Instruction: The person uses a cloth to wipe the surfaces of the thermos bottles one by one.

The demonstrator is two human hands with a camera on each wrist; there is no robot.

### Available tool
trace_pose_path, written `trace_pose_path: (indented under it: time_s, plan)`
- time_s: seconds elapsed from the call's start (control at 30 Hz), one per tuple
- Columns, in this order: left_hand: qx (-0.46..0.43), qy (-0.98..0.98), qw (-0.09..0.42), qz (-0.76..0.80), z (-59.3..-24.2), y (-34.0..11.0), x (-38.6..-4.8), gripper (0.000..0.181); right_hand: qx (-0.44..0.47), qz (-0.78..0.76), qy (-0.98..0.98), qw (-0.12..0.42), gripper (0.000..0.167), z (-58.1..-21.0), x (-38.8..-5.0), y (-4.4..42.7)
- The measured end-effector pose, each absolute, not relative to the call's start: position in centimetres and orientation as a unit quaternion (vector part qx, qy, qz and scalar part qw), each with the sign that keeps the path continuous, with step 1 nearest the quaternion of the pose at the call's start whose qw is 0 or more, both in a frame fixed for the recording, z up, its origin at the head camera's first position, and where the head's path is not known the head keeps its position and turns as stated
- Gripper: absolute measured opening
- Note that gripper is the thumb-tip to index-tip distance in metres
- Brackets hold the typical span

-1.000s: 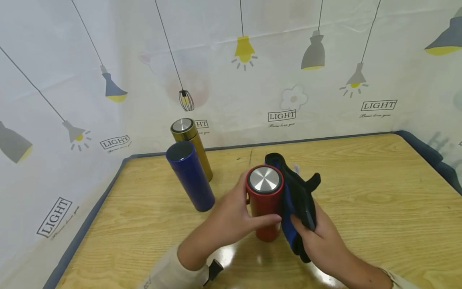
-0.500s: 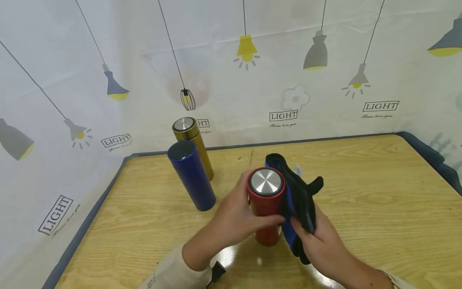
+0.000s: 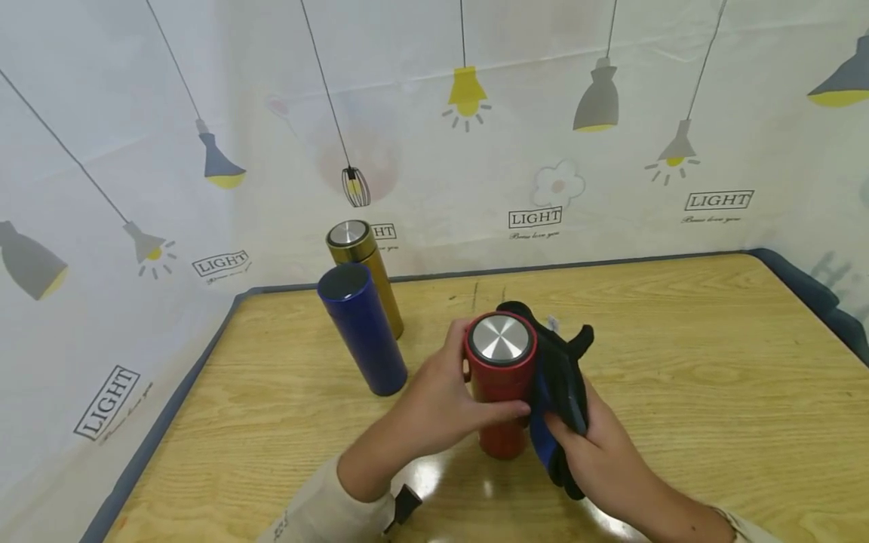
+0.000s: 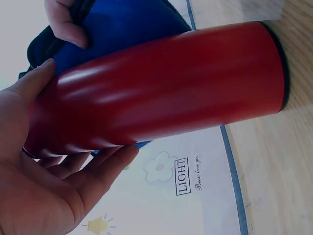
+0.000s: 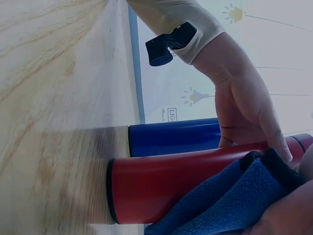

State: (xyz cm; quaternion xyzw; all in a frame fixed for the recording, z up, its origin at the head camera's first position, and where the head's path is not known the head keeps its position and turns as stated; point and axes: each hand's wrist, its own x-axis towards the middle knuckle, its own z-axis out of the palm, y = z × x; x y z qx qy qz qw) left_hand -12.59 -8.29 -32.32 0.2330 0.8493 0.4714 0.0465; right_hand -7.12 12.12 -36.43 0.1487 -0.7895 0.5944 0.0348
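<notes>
A red thermos [image 3: 504, 388] with a silver lid stands upright near the table's front; whether its base touches the wood is hard to tell. My left hand [image 3: 437, 396] grips its upper part, thumb across the near side and fingers round the far side, as the left wrist view shows. Against the thermos's right side, my right hand [image 3: 604, 452] holds a folded cloth wrap [image 3: 563, 377], black outside with a fleecy blue face and a black strap end. In the right wrist view the blue fleece [image 5: 230, 200] lies along the red thermos [image 5: 146, 188]. Some right-hand fingers are hidden behind the wrap.
A blue thermos [image 3: 363, 332] stands to the left of my left hand, with a gold thermos [image 3: 387, 294] just behind it. The wooden table [image 3: 713, 362] ends at a dark blue edge before a lamp-patterned cloth backdrop [image 3: 434, 173].
The wrap's top has dipped slightly and its strap end has shifted a little left, close against the thermos. Both hands keep their hold; the head view has drifted slightly.
</notes>
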Motion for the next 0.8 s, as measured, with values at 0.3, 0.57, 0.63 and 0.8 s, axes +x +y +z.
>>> trace_pose_path:
  time_s: [0.3,0.57,0.63,0.8]
  plan:
    - [0.263,0.826,0.083,0.491,-32.45,-8.43,-12.92,0.092,0.167,0.611,-0.771,0.069,0.056,-36.21,-6.79,12.47]
    - [0.277,0.814,0.098,0.500,-32.62,-8.59,-13.05,0.088,0.187,0.628,-0.755,0.035,0.061,-36.16,-7.12,12.25]
    - [0.279,0.813,0.099,0.501,-32.65,-8.57,-13.08,0.089,0.181,0.621,-0.762,0.024,0.064,-36.17,-7.20,12.18]
    - [0.286,0.810,0.092,0.504,-32.78,-8.41,-13.12,0.088,0.173,0.597,-0.784,0.008,0.070,-36.51,-7.49,12.17]
